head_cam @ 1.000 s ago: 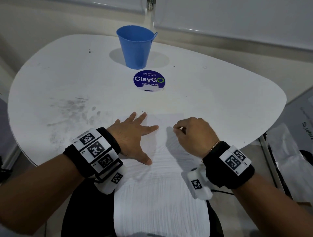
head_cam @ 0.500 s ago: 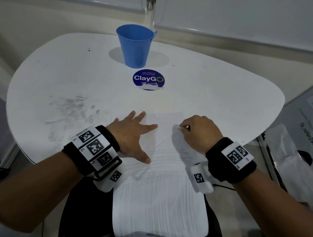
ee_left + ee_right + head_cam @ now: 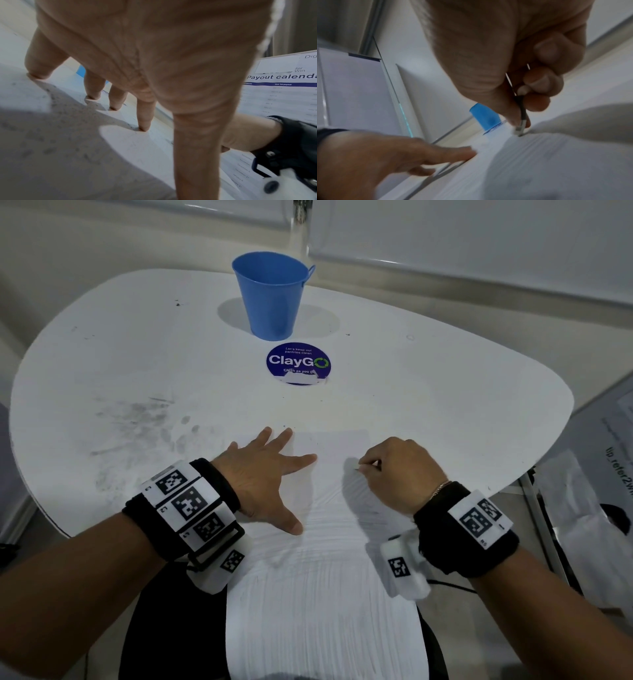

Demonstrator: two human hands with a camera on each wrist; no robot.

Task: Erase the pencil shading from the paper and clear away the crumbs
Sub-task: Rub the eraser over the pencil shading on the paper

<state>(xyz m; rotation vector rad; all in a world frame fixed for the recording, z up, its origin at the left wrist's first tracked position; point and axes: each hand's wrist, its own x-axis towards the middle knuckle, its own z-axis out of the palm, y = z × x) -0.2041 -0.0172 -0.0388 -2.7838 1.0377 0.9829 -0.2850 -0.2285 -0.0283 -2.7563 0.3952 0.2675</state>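
The paper (image 3: 322, 559) lies on the tabletop (image 3: 428, 405), hanging over its near edge. The left hand (image 3: 263, 474) presses it flat with fingers spread. The right hand (image 3: 400, 470) pinches a small eraser (image 3: 520, 128), tip on the sheet. Faint grey strokes cover most of the paper, so erasing seems unfinished; crumbs remain uncleared.

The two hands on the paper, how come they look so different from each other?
The left hand lies flat with its fingers spread wide, while the right hand is curled up. The left hand holds nothing and just presses the paper down; the right hand pinches a thin eraser with its tip on the sheet. Both hands rest on the same paper, and both wear black wrist bands with coded tags.
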